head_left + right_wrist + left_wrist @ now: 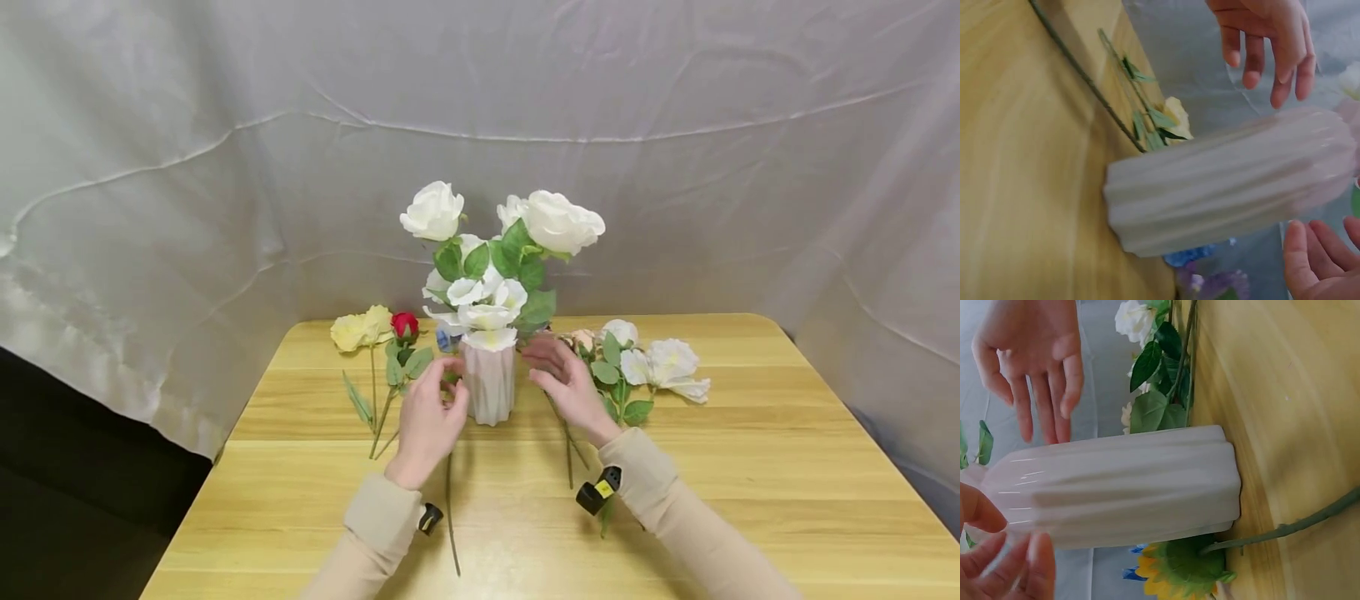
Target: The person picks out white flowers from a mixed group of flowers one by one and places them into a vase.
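Observation:
A pale, ridged vase (491, 387) stands upright on the table, with white roses (564, 222), other white blooms (487, 315) and green leaves rising from it. My left hand (432, 418) is beside the vase's left side, its fingers loosely bent and holding nothing. On the other side my right hand (570, 390) has its fingers extended toward the vase. In the left wrist view the right hand (1032, 362) shows its palm and relaxed fingers. The right wrist view has the left hand (1275, 47) near the vase's upper part; whether fingertips touch it, I cannot tell.
Left of the vase lie yellow flowers (362, 328) and a red rose (405, 325). White flowers (667, 367) lie at the right. A sunflower (1188, 565) lies beside the vase, its stem (451, 517) reaching toward the front. Grey cloth (480, 92) hangs behind the table.

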`<state>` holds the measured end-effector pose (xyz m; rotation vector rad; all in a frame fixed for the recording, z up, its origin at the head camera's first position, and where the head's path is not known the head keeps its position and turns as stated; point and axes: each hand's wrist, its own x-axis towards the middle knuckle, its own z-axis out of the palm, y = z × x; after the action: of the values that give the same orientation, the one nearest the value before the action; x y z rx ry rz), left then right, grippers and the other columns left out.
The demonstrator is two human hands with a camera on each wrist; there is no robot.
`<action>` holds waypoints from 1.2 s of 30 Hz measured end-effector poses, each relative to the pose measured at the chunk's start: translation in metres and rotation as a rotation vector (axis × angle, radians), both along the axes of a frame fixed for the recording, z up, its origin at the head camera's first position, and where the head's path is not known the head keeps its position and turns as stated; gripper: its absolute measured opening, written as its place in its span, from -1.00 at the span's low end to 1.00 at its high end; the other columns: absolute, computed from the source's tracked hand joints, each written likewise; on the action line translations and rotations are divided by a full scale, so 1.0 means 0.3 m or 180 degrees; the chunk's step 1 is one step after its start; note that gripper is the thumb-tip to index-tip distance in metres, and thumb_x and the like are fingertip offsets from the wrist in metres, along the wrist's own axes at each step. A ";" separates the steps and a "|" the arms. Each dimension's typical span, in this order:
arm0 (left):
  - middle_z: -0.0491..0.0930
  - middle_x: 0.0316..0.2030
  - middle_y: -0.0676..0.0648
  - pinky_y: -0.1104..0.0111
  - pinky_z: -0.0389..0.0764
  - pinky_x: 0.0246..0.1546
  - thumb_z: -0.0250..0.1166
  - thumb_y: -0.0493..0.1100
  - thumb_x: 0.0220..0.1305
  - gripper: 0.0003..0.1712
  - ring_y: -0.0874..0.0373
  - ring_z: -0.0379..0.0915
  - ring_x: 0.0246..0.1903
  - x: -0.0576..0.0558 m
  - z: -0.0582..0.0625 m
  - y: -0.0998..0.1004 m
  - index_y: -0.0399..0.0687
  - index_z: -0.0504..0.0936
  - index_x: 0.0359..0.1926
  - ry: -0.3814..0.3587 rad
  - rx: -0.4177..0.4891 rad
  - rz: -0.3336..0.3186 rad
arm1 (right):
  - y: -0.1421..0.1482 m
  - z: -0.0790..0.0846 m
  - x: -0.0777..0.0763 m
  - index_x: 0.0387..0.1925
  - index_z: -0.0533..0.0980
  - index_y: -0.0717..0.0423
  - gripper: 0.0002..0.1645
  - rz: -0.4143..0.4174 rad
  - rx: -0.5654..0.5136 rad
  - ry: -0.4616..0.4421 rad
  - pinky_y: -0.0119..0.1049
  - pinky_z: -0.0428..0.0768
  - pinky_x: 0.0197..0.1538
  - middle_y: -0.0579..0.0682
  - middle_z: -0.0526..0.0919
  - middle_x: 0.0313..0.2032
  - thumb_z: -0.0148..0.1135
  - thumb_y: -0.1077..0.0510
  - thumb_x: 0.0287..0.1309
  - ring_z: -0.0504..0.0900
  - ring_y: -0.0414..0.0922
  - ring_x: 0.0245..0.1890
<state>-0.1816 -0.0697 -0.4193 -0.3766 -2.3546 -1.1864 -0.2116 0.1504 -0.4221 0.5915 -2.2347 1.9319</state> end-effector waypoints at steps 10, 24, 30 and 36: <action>0.54 0.30 -0.23 0.14 0.74 -0.18 0.20 -0.27 0.34 -0.50 -0.19 0.67 0.00 0.009 -0.018 0.017 -0.19 0.54 0.29 0.0005 -0.0288 0.0187 | -0.019 -0.024 0.018 0.37 0.22 0.46 -0.42 0.0160 0.0096 -0.0029 0.14 0.45 0.39 0.43 0.43 0.33 0.01 0.40 0.37 0.44 0.34 0.34; 0.55 0.24 -0.35 -0.06 0.58 0.25 0.09 -0.44 0.26 -0.39 -0.23 0.55 0.20 -0.065 -0.019 -0.035 -0.35 0.39 0.37 -0.0410 0.0519 -0.0497 | -0.057 -0.015 0.068 0.37 0.19 0.48 -0.37 0.0410 0.0069 0.0116 0.16 0.50 0.33 0.49 0.41 0.32 0.04 0.45 0.30 0.43 0.39 0.33; 0.54 0.28 -0.27 0.02 0.59 0.26 0.06 -0.43 0.23 -0.38 -0.17 0.53 0.23 -0.094 -0.020 -0.054 -0.24 0.42 0.35 -0.0625 0.0564 -0.0454 | -0.057 -0.003 0.074 0.41 0.14 0.45 -0.32 0.0469 0.0118 0.0017 -0.10 0.54 0.36 0.45 0.38 0.36 0.07 0.39 0.31 0.41 0.34 0.37; 0.59 0.11 -0.27 0.04 0.69 0.07 0.10 -0.41 0.24 -0.49 -0.14 0.61 0.00 -0.063 -0.031 -0.051 -0.26 0.46 0.24 -0.0498 0.0432 -0.0248 | -0.007 -0.002 0.078 0.38 0.21 0.41 -0.39 0.0353 0.0173 -0.0120 -0.40 0.59 0.26 0.44 0.48 0.28 0.08 0.34 0.36 0.46 0.38 0.30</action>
<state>-0.2004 -0.0850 -0.4287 -0.3430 -2.3917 -1.4514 -0.1882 0.1484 -0.4228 0.7065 -2.3309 1.9541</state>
